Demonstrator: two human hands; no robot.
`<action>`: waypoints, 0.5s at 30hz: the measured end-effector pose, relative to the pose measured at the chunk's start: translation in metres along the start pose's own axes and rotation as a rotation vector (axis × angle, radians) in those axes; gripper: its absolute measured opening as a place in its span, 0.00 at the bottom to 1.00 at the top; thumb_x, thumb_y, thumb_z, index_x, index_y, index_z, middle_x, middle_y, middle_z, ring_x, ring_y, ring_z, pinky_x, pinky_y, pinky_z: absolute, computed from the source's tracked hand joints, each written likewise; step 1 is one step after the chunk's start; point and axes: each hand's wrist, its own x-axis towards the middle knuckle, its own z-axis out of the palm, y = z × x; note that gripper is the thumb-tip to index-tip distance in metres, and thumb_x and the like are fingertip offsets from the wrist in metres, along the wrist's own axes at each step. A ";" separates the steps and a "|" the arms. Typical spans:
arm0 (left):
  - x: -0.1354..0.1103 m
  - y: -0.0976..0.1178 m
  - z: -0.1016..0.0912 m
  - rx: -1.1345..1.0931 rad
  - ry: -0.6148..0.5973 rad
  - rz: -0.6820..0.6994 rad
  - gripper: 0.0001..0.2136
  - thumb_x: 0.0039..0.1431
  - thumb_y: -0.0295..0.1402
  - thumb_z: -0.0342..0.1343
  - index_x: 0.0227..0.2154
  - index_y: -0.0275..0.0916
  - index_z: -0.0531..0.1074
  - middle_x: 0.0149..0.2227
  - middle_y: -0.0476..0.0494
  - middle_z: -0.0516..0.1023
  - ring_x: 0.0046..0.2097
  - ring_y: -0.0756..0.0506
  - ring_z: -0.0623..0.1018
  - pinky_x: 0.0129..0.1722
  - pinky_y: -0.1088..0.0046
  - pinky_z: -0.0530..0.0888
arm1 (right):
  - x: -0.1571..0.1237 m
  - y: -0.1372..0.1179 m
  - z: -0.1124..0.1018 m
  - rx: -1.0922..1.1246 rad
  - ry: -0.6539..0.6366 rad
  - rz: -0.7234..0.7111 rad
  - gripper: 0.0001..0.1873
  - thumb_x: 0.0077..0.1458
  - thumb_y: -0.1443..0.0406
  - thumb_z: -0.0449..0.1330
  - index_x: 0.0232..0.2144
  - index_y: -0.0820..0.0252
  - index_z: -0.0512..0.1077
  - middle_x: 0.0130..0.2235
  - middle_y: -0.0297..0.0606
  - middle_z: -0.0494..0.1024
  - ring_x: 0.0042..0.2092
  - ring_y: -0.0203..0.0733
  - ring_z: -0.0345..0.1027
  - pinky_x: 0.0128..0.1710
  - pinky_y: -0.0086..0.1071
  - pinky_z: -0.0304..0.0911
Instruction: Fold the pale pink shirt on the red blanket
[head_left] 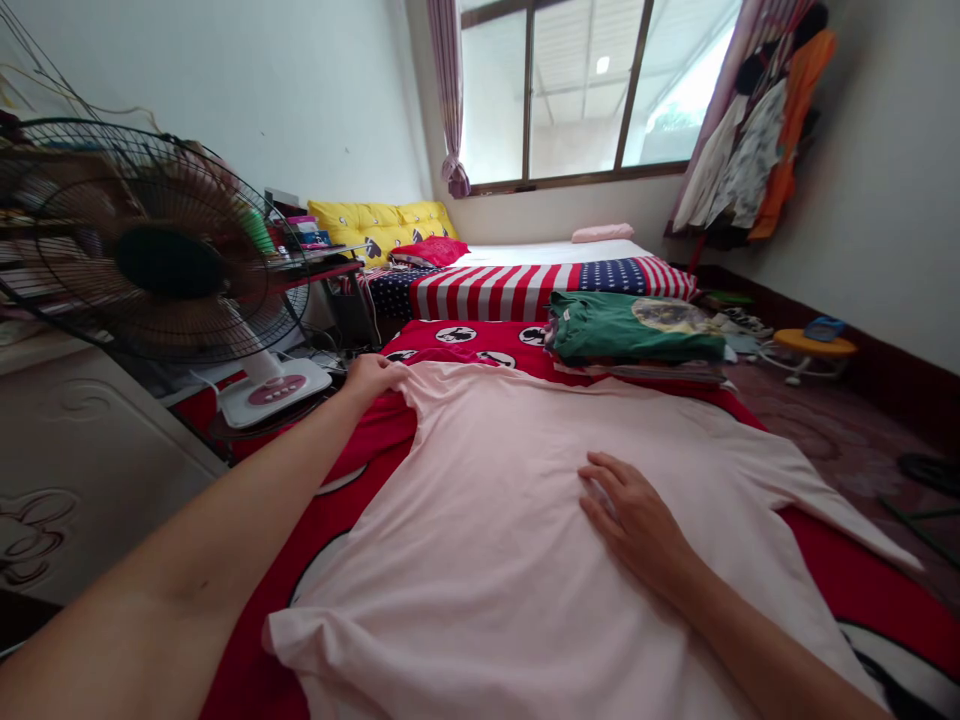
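A pale pink T-shirt [487, 540] lies spread flat on a red printed bed cover [360, 470]. My left hand [373, 378] reaches far out and pinches the shirt's far left corner, fingers closed on the cloth. My right hand [634, 515] rests flat on the middle of the shirt with fingers stretched out and slightly apart. One sleeve [832, 495] sticks out to the right, another [289, 630] lies near my left arm.
A folded green shirt [634, 328] tops a small stack beyond the pink one. Behind it lie a stars-and-stripes blanket [525, 285] and yellow pillows [382, 222]. A standing fan [157, 260] is close on the left. Clothes [757, 140] hang at the right by the window.
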 end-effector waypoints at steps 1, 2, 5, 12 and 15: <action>-0.007 0.015 0.008 -0.046 -0.010 0.033 0.15 0.37 0.38 0.66 0.27 0.33 0.73 0.24 0.44 0.76 0.30 0.44 0.77 0.27 0.74 0.73 | 0.000 0.000 0.000 0.005 -0.003 0.002 0.16 0.60 0.62 0.53 0.47 0.61 0.71 0.55 0.48 0.69 0.57 0.50 0.61 0.59 0.48 0.59; -0.016 0.031 0.017 -0.099 -0.024 0.076 0.16 0.40 0.40 0.65 0.31 0.34 0.73 0.28 0.44 0.77 0.32 0.45 0.78 0.30 0.74 0.74 | 0.000 0.000 -0.001 0.012 -0.008 0.004 0.16 0.60 0.62 0.53 0.47 0.61 0.71 0.55 0.48 0.69 0.57 0.50 0.61 0.59 0.48 0.59; -0.058 0.074 0.039 -0.449 -0.521 0.370 0.24 0.46 0.41 0.65 0.46 0.37 0.71 0.45 0.37 0.78 0.44 0.42 0.79 0.42 0.67 0.76 | 0.000 0.000 -0.003 0.041 -0.016 0.011 0.16 0.60 0.61 0.53 0.47 0.61 0.71 0.56 0.47 0.69 0.57 0.50 0.62 0.58 0.47 0.59; -0.127 0.065 0.014 0.094 -0.825 0.550 0.23 0.48 0.39 0.64 0.49 0.38 0.73 0.47 0.38 0.77 0.47 0.41 0.76 0.46 0.66 0.73 | -0.002 0.002 -0.003 0.168 0.002 0.094 0.15 0.57 0.60 0.54 0.45 0.58 0.72 0.56 0.44 0.70 0.58 0.48 0.63 0.58 0.44 0.59; -0.131 0.031 -0.012 0.361 -0.757 0.421 0.22 0.46 0.42 0.64 0.44 0.37 0.74 0.40 0.41 0.79 0.40 0.43 0.77 0.39 0.71 0.72 | 0.000 0.005 -0.006 0.210 -0.011 0.131 0.16 0.56 0.60 0.54 0.45 0.58 0.72 0.56 0.45 0.70 0.57 0.48 0.64 0.58 0.44 0.60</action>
